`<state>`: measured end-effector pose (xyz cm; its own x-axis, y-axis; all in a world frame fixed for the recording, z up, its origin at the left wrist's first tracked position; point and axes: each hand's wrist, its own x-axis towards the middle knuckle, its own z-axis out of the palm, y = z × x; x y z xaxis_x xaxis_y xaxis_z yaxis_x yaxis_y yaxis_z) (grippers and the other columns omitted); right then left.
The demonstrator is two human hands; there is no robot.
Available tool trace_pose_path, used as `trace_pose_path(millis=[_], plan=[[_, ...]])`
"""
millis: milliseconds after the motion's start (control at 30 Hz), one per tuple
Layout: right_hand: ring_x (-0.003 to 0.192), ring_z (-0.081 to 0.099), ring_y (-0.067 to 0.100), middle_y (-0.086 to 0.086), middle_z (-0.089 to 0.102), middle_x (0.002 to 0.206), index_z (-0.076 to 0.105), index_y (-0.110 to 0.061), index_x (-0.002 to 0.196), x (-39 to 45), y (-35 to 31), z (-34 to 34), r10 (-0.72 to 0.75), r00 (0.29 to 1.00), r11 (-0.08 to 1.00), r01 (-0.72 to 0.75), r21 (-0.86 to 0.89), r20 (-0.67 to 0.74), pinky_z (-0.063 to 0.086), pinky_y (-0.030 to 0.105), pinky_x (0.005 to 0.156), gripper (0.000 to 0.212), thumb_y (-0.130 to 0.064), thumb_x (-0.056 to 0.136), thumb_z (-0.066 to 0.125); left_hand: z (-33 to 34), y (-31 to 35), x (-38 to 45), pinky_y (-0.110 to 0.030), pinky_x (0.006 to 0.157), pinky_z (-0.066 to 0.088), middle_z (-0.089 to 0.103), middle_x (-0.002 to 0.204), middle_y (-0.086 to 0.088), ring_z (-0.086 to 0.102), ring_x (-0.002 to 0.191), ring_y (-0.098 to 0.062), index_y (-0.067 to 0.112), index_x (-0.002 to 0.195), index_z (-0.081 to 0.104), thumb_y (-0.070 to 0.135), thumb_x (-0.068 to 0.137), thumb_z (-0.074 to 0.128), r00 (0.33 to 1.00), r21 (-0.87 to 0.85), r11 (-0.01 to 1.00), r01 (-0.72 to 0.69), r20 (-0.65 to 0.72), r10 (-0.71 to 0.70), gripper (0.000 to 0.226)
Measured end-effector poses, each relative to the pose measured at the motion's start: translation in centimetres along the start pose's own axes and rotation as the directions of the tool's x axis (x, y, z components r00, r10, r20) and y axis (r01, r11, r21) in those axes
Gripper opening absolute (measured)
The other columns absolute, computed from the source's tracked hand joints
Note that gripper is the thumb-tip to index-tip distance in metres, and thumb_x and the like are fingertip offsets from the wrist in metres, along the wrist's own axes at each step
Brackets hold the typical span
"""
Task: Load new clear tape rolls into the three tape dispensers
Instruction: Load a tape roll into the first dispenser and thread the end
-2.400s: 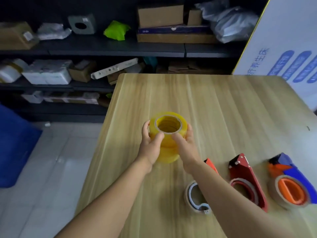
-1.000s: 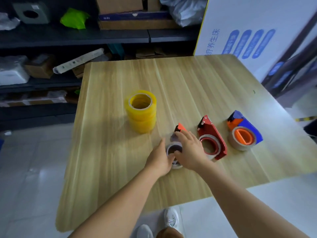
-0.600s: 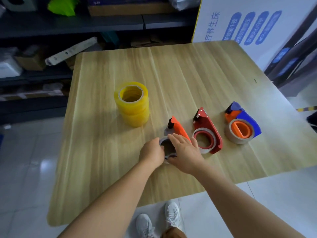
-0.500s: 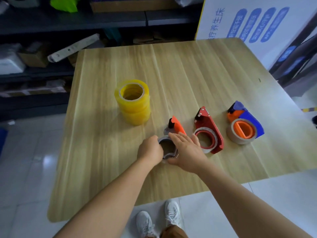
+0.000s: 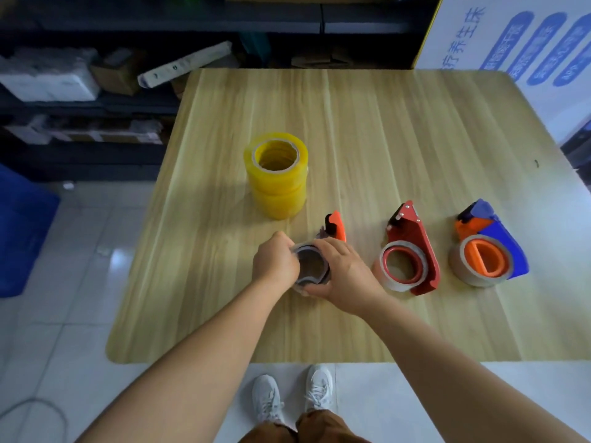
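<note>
A stack of yellowish clear tape rolls point(image 5: 276, 174) stands upright on the wooden table point(image 5: 383, 123). Three tape dispensers lie in a row near the front edge. The leftmost, an orange dispenser point(image 5: 335, 227), carries a spent grey roll core point(image 5: 311, 266) on its hub. My left hand point(image 5: 275, 262) grips the left side of that core, and my right hand point(image 5: 343, 273) curls round its right side. The red dispenser point(image 5: 411, 251) and the blue and orange dispenser point(image 5: 489, 247) lie to the right, each with a nearly spent roll, untouched.
Dark shelves with boxes and packets point(image 5: 96, 75) stand behind the table on the left. A white printed board point(image 5: 511, 43) leans at the back right. A blue bin point(image 5: 22, 231) sits on the tiled floor at the left.
Both hands left the yellow roll stack and came to the orange dispenser's roll core, which they now grip from both sides. The camera has tilted further down.
</note>
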<state>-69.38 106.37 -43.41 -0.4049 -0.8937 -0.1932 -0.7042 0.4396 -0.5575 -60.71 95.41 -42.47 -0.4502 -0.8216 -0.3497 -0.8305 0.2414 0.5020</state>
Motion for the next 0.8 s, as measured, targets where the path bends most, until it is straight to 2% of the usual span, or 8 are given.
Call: trace_pose_path(millis=[100,233,300,433,667,700,767,800], plan=[[0.131,0.037,0.013,-0.008,0.04,0.144,0.035,-0.027,0.144,-0.2,-0.1,0.0,0.032,0.999,0.999,-0.033,0.036,0.022,0.036,0.028,0.103,0.083,-0.043,0.073,0.076,0.2,-0.5,-0.3,-0.032,0.078,0.051,0.066,0.109,-0.005,0.062,0.096,-0.025,0.018,0.106,0.059,0.026,0.094,0.053,0.999,-0.06,0.998,0.013,0.047,-0.01,0.015],[0.132,0.035,0.013,-0.007,0.036,0.145,0.03,-0.025,0.146,-0.1,-0.3,-0.2,0.021,0.999,0.999,-0.022,0.023,0.051,0.038,0.029,0.104,0.086,-0.045,0.075,0.075,0.7,-0.8,-0.9,-0.032,0.082,0.049,0.064,0.119,-0.006,0.061,0.105,-0.027,0.017,0.121,0.057,0.021,0.095,0.051,0.993,-0.077,0.995,0.064,0.101,-0.056,0.028],[0.131,0.037,0.013,-0.007,0.037,0.144,0.032,-0.026,0.146,-0.1,0.0,-0.6,0.011,0.996,0.999,-0.014,0.035,0.084,0.04,0.029,0.103,0.084,-0.045,0.076,0.073,0.6,-1.0,-0.8,-0.032,0.082,0.05,0.065,0.119,-0.007,0.062,0.106,-0.027,0.015,0.123,0.059,0.02,0.094,0.053,0.991,-0.107,0.989,0.107,0.09,-0.097,0.03],[0.128,0.044,0.013,-0.008,0.042,0.143,0.033,-0.031,0.145,-0.4,0.8,-1.7,-0.003,0.995,1.0,0.0,0.027,0.1,0.038,0.026,0.1,0.074,-0.038,0.081,0.071,0.3,-1.2,-0.6,-0.029,0.071,0.048,0.068,0.111,-0.008,0.064,0.097,-0.027,0.012,0.115,0.064,0.02,0.092,0.056,0.984,-0.149,0.977,0.154,0.106,-0.139,0.025],[0.132,0.04,0.015,-0.005,0.044,0.146,0.03,-0.029,0.148,-0.4,0.5,-1.8,0.016,0.996,1.0,-0.015,-0.01,0.085,0.036,0.03,0.104,0.079,-0.038,0.081,0.072,-0.2,-1.1,-0.7,-0.029,0.072,0.053,0.067,0.11,-0.005,0.063,0.088,-0.02,0.016,0.115,0.062,0.026,0.091,0.061,0.985,-0.23,0.961,0.156,0.114,-0.133,0.026],[0.132,0.04,0.016,-0.004,0.044,0.146,0.031,-0.029,0.148,-0.5,0.4,-1.9,0.006,0.996,1.0,-0.005,-0.023,0.084,0.036,0.03,0.104,0.078,-0.039,0.082,0.071,-0.3,-1.1,-0.8,-0.03,0.074,0.055,0.066,0.113,-0.005,0.062,0.089,-0.02,0.017,0.119,0.06,0.028,0.09,0.062,0.978,-0.301,0.937,0.178,0.163,-0.133,0.031],[0.131,0.041,0.017,-0.003,0.046,0.144,0.031,-0.029,0.148,-0.5,0.0,-1.8,-0.005,0.997,0.999,0.009,-0.05,0.081,0.036,0.032,0.104,0.077,-0.04,0.082,0.07,-0.5,-1.2,-1.3,-0.035,0.086,0.055,0.059,0.123,-0.002,0.059,0.104,-0.022,0.022,0.134,0.049,0.025,0.083,0.068,0.948,-0.438,0.865,0.244,0.296,-0.117,0.054],[0.13,0.042,0.017,-0.003,0.046,0.144,0.032,-0.029,0.147,-0.4,-0.1,-1.7,-0.003,0.997,0.998,0.008,-0.057,0.076,0.037,0.033,0.104,0.076,-0.042,0.083,0.069,-0.5,-1.2,-1.5,-0.035,0.092,0.052,0.054,0.129,-0.001,0.055,0.113,-0.023,0.026,0.141,0.04,0.021,0.079,0.073,0.94,-0.424,0.875,0.232,0.33,-0.089,0.07]])
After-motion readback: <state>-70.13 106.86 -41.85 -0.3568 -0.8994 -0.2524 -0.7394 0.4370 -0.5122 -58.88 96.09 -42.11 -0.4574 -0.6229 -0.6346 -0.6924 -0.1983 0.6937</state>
